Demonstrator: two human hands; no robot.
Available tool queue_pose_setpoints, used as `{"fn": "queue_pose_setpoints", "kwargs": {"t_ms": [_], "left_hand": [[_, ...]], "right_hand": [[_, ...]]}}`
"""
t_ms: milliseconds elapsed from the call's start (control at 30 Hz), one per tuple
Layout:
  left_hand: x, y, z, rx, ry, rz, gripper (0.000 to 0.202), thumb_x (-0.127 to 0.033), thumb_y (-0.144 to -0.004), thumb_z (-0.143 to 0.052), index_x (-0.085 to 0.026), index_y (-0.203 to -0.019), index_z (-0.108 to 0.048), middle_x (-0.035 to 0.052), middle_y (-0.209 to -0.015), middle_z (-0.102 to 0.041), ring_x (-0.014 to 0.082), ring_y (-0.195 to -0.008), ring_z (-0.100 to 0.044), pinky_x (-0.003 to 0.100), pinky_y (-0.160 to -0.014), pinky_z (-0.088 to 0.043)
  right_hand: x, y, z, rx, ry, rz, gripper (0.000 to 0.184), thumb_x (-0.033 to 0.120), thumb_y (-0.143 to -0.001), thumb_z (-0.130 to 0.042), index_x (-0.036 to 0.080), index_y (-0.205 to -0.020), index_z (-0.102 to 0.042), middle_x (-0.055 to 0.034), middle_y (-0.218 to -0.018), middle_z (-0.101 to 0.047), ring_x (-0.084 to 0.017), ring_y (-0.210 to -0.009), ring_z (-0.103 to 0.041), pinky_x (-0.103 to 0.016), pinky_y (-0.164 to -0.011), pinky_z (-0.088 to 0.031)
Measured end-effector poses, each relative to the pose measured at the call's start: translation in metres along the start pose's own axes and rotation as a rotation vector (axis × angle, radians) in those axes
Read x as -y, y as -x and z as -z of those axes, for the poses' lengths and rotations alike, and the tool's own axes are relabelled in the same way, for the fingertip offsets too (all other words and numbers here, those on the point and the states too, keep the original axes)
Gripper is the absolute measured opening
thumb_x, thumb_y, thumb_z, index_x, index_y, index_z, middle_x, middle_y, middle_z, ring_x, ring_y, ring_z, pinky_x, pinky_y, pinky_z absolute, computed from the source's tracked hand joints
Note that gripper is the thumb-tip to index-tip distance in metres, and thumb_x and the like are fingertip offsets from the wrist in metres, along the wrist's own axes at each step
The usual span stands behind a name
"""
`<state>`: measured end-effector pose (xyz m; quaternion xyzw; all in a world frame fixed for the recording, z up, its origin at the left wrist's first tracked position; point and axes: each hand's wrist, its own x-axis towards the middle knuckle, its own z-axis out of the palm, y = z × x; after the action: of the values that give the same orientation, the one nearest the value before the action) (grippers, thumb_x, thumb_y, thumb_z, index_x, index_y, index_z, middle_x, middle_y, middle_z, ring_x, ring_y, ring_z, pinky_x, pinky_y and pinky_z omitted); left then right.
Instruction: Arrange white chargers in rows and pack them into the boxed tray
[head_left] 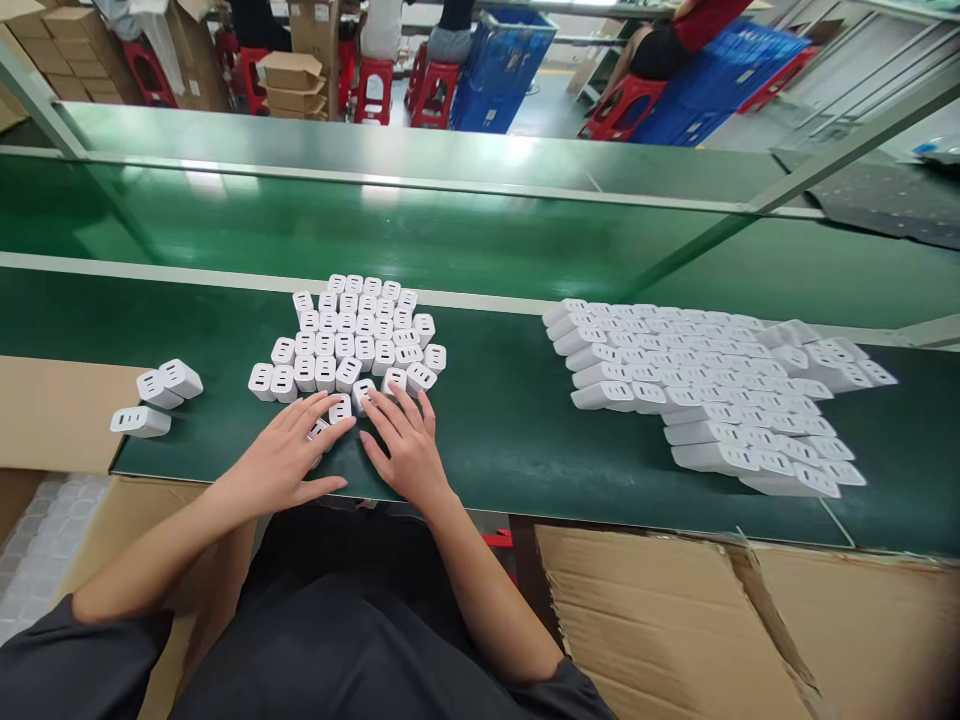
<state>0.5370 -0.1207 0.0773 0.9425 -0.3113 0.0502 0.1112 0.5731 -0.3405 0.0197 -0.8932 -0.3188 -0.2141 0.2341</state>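
Observation:
A cluster of white charger blocks with dark port slots (345,345) stands on the green work surface (495,430) in front of me. At its near edge, my left hand (289,450) reaches over a block (318,430) partly covered by the fingers; the thumb is apart from them. My right hand (405,445) lies with spread fingers on the blocks at the near right of the cluster. Between the two hands sits another white block (340,408). Neither hand is seen to lift a block.
A larger group of white blocks (697,380) stands to the right. A few loose blocks (154,390) lie at the left by a cardboard flap (67,410). Open cardboard boxes (660,620) are below the front edge. People sit on red stools (373,90) beyond.

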Motion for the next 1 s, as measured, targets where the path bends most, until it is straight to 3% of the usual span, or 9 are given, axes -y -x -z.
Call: {"fn": "queue_pose_setpoints", "kwargs": {"t_ms": [100,233,467,633,733,867,1000], "left_hand": [[-0.013,-0.003,-0.023,-0.100,-0.108,0.117,0.061,-0.047,-0.093,-0.055,-0.016,-0.145,-0.043,0.0219,-0.150,-0.042,0.0343,-0.137,-0.045,0.049,-0.108,-0.045],[-0.008,-0.004,-0.036,-0.184,-0.172,0.122,0.050,-0.037,-0.097,-0.051,-0.018,-0.143,-0.044,0.0185,-0.143,-0.052,0.0285,-0.123,-0.058,0.041,-0.098,-0.052],[0.023,-0.004,-0.024,-0.150,-0.083,-0.068,0.049,-0.038,-0.097,-0.051,-0.022,-0.143,-0.044,0.0163,-0.143,-0.051,0.0219,-0.108,-0.066,0.031,-0.087,-0.055],[0.033,-0.008,-0.018,-0.158,-0.098,-0.158,0.058,-0.049,-0.092,-0.058,-0.020,-0.141,-0.046,0.0186,-0.139,-0.053,0.0271,-0.113,-0.063,0.038,-0.091,-0.053],[0.033,-0.010,-0.019,-0.175,-0.160,-0.133,0.060,-0.055,-0.090,-0.058,-0.021,-0.140,-0.049,0.0169,-0.138,-0.056,0.0274,-0.112,-0.063,0.037,-0.089,-0.053],[0.027,-0.010,-0.019,-0.186,-0.221,-0.042,0.051,-0.049,-0.095,-0.053,-0.021,-0.138,-0.052,0.0135,-0.136,-0.059,0.0251,-0.113,-0.064,0.034,-0.090,-0.052],[0.012,-0.016,-0.015,-0.171,-0.240,0.033,0.061,-0.058,-0.092,-0.053,-0.020,-0.140,-0.051,0.0130,-0.132,-0.062,0.0269,-0.112,-0.064,0.037,-0.088,-0.052]], "right_hand": [[0.007,0.007,0.003,-0.007,-0.063,0.020,0.039,0.025,-0.099,-0.049,0.019,-0.136,-0.056,-0.0070,-0.138,-0.061,-0.025,-0.138,-0.045,-0.048,-0.121,-0.019],[-0.003,0.004,0.008,-0.056,-0.075,-0.054,0.040,0.021,-0.098,-0.046,0.019,-0.137,-0.056,-0.0084,-0.138,-0.061,-0.023,-0.137,-0.047,-0.045,-0.118,-0.029],[-0.022,-0.002,0.006,-0.036,-0.045,-0.013,0.037,0.016,-0.098,-0.046,0.018,-0.132,-0.060,-0.0094,-0.137,-0.061,-0.024,-0.132,-0.052,-0.045,-0.115,-0.036],[-0.013,0.005,0.005,-0.093,-0.209,0.004,0.041,0.012,-0.095,-0.047,0.019,-0.134,-0.058,-0.0089,-0.131,-0.065,-0.022,-0.128,-0.055,-0.040,-0.108,-0.046],[-0.008,0.007,0.004,-0.094,-0.206,0.016,0.040,0.014,-0.094,-0.050,0.020,-0.133,-0.059,-0.0094,-0.134,-0.063,-0.023,-0.129,-0.053,-0.042,-0.108,-0.046],[-0.004,0.009,0.003,-0.064,-0.223,0.021,0.037,0.017,-0.094,-0.052,0.022,-0.130,-0.061,-0.0073,-0.133,-0.064,-0.023,-0.129,-0.053,-0.042,-0.107,-0.046],[-0.016,0.003,0.009,-0.154,-0.215,-0.069,0.036,0.022,-0.097,-0.052,0.020,-0.132,-0.060,-0.0100,-0.134,-0.063,-0.023,-0.130,-0.052,-0.041,-0.109,-0.045]]}}
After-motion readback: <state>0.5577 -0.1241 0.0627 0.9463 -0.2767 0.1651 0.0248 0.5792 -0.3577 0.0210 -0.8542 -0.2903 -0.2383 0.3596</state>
